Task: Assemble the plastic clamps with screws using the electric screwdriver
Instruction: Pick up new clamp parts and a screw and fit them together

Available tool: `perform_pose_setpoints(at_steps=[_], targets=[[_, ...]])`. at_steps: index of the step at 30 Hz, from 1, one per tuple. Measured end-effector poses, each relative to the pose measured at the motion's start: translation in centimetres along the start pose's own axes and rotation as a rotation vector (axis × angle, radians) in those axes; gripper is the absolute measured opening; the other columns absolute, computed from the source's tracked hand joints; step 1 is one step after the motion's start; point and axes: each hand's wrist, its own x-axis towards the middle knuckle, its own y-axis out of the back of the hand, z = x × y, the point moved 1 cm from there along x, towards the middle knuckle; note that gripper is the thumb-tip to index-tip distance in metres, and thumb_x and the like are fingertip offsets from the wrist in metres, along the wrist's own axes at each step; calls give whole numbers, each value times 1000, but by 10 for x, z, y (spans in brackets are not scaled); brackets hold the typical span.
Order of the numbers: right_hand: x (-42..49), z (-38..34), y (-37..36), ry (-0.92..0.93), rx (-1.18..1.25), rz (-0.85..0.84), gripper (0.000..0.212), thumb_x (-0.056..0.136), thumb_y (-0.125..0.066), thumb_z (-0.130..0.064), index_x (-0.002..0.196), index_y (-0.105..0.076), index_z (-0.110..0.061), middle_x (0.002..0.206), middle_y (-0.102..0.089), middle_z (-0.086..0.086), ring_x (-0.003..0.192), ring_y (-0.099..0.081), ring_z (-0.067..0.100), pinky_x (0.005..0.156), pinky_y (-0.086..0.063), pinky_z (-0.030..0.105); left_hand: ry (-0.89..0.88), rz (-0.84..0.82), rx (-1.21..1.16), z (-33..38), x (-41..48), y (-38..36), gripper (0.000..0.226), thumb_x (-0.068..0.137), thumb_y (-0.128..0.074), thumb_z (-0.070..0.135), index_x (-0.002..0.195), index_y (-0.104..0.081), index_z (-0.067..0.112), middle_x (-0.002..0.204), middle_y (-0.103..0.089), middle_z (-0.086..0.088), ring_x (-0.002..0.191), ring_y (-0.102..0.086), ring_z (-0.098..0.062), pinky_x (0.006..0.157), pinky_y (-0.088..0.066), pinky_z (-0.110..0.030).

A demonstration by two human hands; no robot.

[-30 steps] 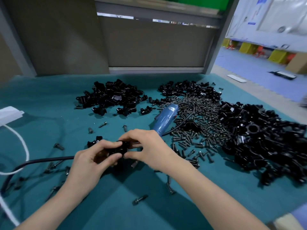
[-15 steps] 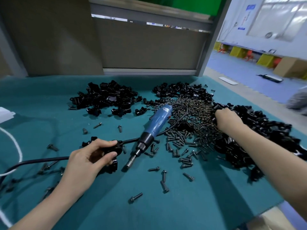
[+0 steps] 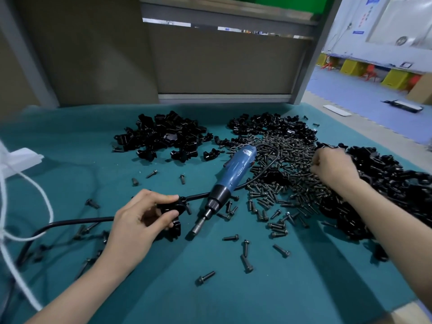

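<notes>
**A:** Where does the worker stand with this one?

**B:** The left hand [image 3: 140, 218] grips a black plastic clamp [image 3: 172, 208] between thumb and fingers, low over the teal mat [image 3: 304, 288]. It is just beside the tip of the electric screwdriver [image 3: 233, 176], which lies on the mat with no hand on it (its power cord [image 3: 77, 222] passes behind that same hand). The right hand [image 3: 332, 167] is out at the far edge of the screw pile [image 3: 280, 164], where the pile meets a heap of clamp parts [image 3: 385, 183].

**A:** Has it got a screw?

**B:** Its fingers are curled down into the pile, but whether they pinch anything cannot be told from this view. The step looks like fetching a screw for the clamp.

**A:** How should that be done well?

**B:** They should take one screw only, by the head, so the shank points free and drops straight into the clamp's hole. The left hand should hold the clamp steady with the hole facing up. The loose screws [image 3: 246, 263] nearer the clamp would be a shorter reach. The right hand should lift the screwdriver only once the screw sits upright, and the cord should not be allowed to drag parts about.
</notes>
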Motion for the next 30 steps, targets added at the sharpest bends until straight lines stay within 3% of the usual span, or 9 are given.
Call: perform_pose_setpoints(at_steps=[3,6,8,11,13,17,21,26,30], targets=[[-32,-38,26,199,516,112,9,87,-69,-12,95,-71,-15,77,-67,-2,65,-60,10,65,-52,24,-14,-18,26,1,-1,0,25,75,-69,37,98,-69,47,93,-60,9,71,-66,-19,70,-56,-41],[-88,-100,38,412,1000,-57,13,83,-72,-14,88,-71,-26,78,-71,-12,69,-65,0,66,-53,14,-7,-26,22,2,-1,0,31,75,-69,40,104,-64,50,98,-61,13,79,-68,-21,75,-58,-45],[-118,-137,25,496,1104,-160,14,81,-74,-12,86,-72,-25,81,-72,-14,77,-65,-3,73,-49,9,18,-31,-1,3,-1,-1,41,73,-71,38,109,-59,55,102,-62,17,84,-70,-19,79,-59,-42],[-140,-175,-6,506,1147,-286,10,82,-75,-11,87,-73,-19,89,-71,-12,90,-64,-1,78,-46,9,46,-23,-46,1,0,-1,62,76,-78,13,113,-55,57,99,-60,17,73,-71,-16,74,-61,-35],[-144,-186,-19,516,1163,-337,10,83,-74,-10,88,-72,-19,92,-70,-12,95,-64,4,85,-48,17,39,-29,-29,0,0,-1,68,77,-77,4,115,-54,55,100,-61,15,74,-71,-16,73,-60,-31],[-143,-188,-29,537,1224,-347,15,85,-72,-5,86,-70,-20,79,-71,-15,84,-67,0,81,-49,14,51,-22,-42,-1,0,-1,67,76,-78,5,113,-55,56,103,-62,17,71,-68,-10,72,-56,-22],[-144,-186,-32,541,1227,-330,13,85,-71,-7,87,-71,-20,85,-72,-13,89,-66,1,85,-49,16,132,-21,-147,-1,1,-5,48,72,-77,15,102,-64,50,101,-69,12,77,-70,-15,74,-58,-29],[-146,-186,-33,600,1153,-195,13,86,-71,-7,88,-72,-19,83,-71,-15,86,-66,3,80,-54,23,247,2,-238,0,1,-6,40,74,-78,-1,88,-73,36,78,-75,2,68,-70,-11,68,-55,-21],[-150,-187,-29,763,975,42,11,85,-70,-9,93,-74,-14,86,-71,-13,79,-63,5,67,-50,16,253,-16,-216,6,1,-5,35,74,-78,3,87,-73,35,77,-74,0,69,-69,-20,71,-56,-30]])
